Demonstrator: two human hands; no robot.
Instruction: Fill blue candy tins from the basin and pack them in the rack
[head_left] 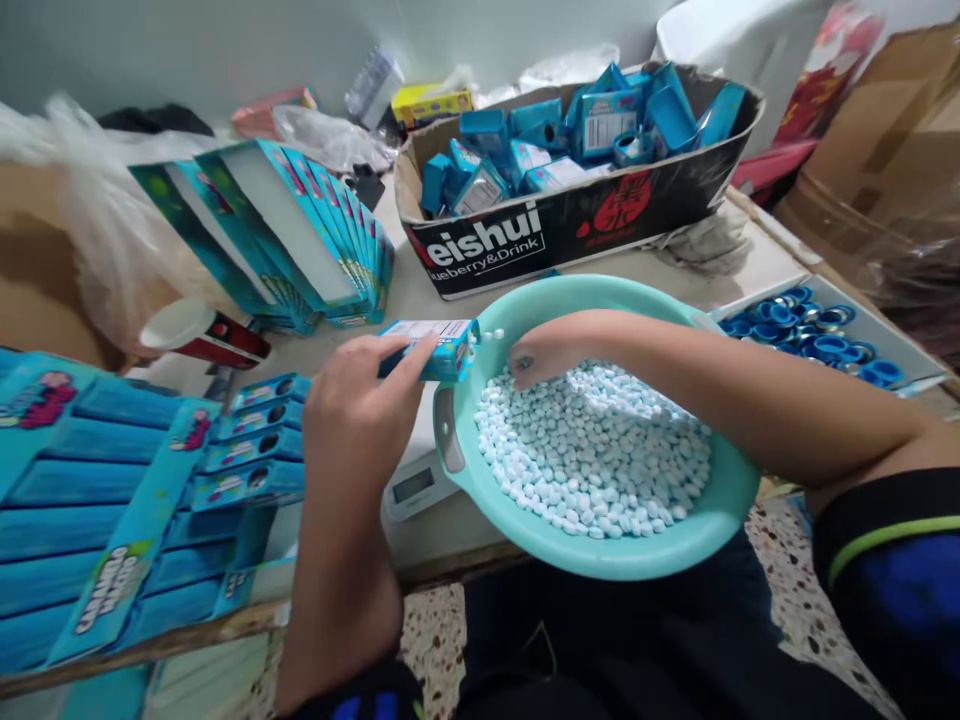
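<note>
My left hand point(367, 395) is wrapped round a small blue candy box point(450, 350), tilted with its end toward the bowl. A few white candies show at that end, just above the rim. The turquoise bowl point(637, 560) holds a heap of pale candies point(592, 460). My right hand point(544, 350) is over the left part of the heap, its fingers curled down beside the box's end; what they hold, if anything, is hidden. Under the bowl's left handle sits a white scale point(412, 487).
A black carton point(555, 235) of blue boxes stands behind the bowl. Blue rings lie in a white tray point(911, 350) at right. Folded display cartons point(300, 230), a red cup point(217, 335) and packed blue boxes point(82, 480) are at left. The table edge point(240, 622) runs in front.
</note>
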